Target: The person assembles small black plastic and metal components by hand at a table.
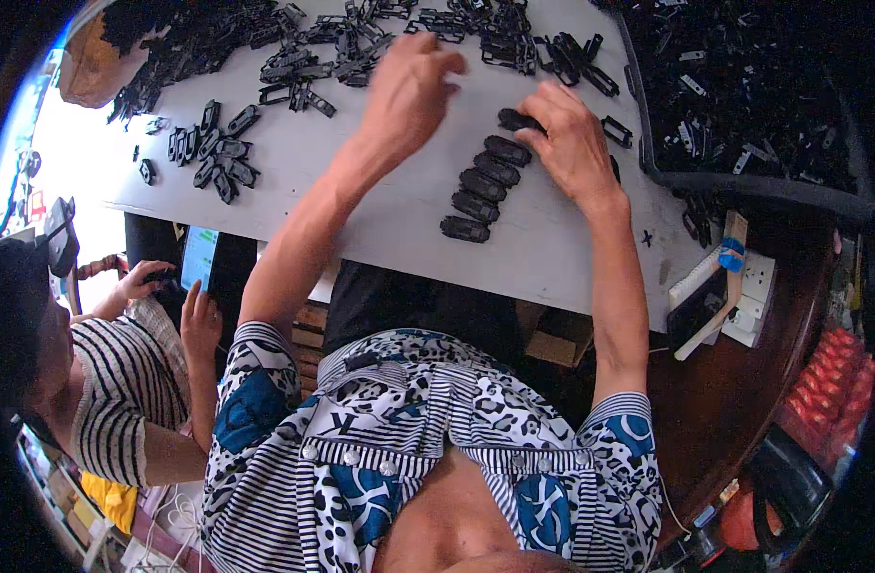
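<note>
My right hand point(573, 143) pinches one end of a small black oval plastic piece point(517, 120) with thumb and fingers. This piece is at the far end of a slanting row of similar black plastic pieces point(478, 184) lying side by side on the white table. My left hand point(411, 88) hovers farther left over the table, slightly blurred, with its thumb apart from the loosely bent fingers and nothing visible between them. Just beyond it lie loose black frame-shaped parts point(436, 26), heaped along the table's far side.
A black tray point(743, 186) of small dark and silvery parts stands at the right. More black pieces point(225, 153) cluster on the table point(361, 158) at left. A power strip point(751, 296) and a wooden stick lie at right. Beside me at left, a person holds a phone point(200, 256).
</note>
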Motion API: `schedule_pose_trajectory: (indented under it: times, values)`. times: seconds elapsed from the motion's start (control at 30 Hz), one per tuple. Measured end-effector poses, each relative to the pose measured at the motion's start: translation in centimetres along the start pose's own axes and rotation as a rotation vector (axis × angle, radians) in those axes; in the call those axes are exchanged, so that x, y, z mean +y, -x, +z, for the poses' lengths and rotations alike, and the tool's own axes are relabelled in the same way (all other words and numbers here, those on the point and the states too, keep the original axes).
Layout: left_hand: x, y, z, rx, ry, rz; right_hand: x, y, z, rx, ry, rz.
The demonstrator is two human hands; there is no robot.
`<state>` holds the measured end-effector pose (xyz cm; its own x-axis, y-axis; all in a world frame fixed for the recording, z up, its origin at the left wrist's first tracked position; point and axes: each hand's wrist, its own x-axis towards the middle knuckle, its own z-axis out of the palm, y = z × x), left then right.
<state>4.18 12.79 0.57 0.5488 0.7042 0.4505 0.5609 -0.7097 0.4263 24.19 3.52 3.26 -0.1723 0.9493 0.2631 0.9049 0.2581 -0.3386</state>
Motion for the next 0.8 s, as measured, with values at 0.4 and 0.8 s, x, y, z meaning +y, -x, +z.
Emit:
schedule_pose_trajectory:
  times: [0.4,0.8]
  values:
    - [-0.6,-0.6,0.0,0.104,-0.481,0.057,3.8,1.7,-4.3,0.068,0.23,0.255]
    - [1.6,-2.9,3.3,-0.134,0.273,-0.029,5.3,1.7,-2.5,0.007,0.073,0.226]
